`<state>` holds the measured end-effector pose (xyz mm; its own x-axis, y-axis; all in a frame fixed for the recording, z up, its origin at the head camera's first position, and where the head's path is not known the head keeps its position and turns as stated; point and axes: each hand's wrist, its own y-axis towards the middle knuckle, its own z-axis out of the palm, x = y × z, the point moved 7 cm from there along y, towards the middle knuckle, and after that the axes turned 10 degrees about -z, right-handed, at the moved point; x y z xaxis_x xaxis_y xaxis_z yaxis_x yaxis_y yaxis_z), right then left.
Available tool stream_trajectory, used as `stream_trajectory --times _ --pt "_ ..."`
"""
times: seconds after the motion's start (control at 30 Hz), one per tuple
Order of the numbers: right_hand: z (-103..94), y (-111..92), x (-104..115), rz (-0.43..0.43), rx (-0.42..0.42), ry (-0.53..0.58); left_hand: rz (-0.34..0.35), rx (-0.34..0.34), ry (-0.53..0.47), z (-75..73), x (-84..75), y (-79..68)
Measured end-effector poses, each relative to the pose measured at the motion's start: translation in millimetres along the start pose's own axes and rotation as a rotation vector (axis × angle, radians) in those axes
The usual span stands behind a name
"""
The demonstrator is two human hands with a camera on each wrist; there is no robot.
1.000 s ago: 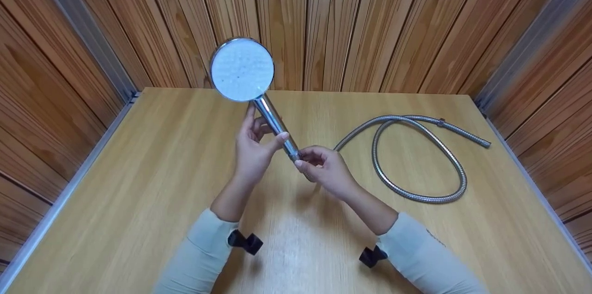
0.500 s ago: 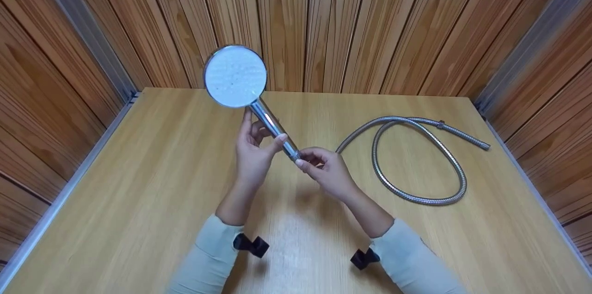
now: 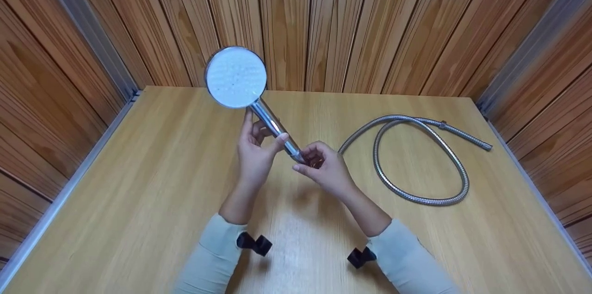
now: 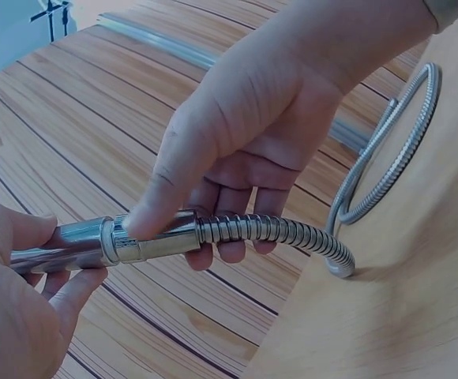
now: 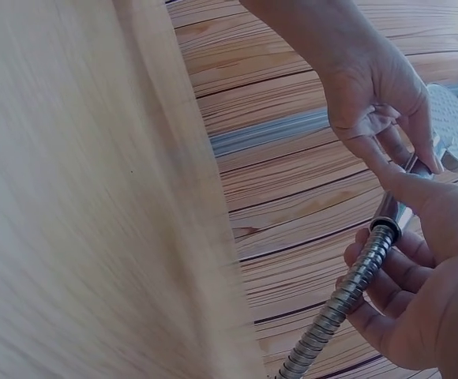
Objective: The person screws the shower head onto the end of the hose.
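Observation:
A chrome shower head (image 3: 236, 76) with a round white spray face is held up over the table, tilted to the upper left. My left hand (image 3: 255, 160) grips its handle (image 3: 269, 118) between thumb and fingers. At the handle's lower end, my right hand (image 3: 329, 170) holds the smooth metal nut (image 4: 170, 243) of a shower hose (image 4: 292, 233). In the left wrist view the right thumb lies on the nut and the other fingers are behind it. Nut and handle meet in line, a pale ring between them. The ribbed hose bends down from the nut to the table.
The rest of the hose lies in a loop on the right side of the wooden table (image 3: 138, 183), its free end (image 3: 485, 146) near the right edge. Wood-plank walls (image 3: 286, 21) stand behind and at both sides. Black wrist cameras (image 3: 261, 244) sit on both sleeves.
The shower head has dropped slightly and shifted left. My right thumb and fingers have changed position at the nut and spread a little. The looped hose lies as before.

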<state>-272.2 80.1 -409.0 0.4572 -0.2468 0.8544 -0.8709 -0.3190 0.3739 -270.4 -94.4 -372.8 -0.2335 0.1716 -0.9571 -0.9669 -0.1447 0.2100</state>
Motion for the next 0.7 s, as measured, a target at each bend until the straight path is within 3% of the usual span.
stream_trajectory --times 0.43,0.7 --pt "-4.2 -0.9 4.2 -0.055 -0.031 -0.031 0.038 -0.016 0.031 2.3 -5.5 0.3" --pt "-5.1 -1.6 2.6 -0.006 -0.027 0.010 0.021 -0.010 0.031 3.3 -6.4 1.2"
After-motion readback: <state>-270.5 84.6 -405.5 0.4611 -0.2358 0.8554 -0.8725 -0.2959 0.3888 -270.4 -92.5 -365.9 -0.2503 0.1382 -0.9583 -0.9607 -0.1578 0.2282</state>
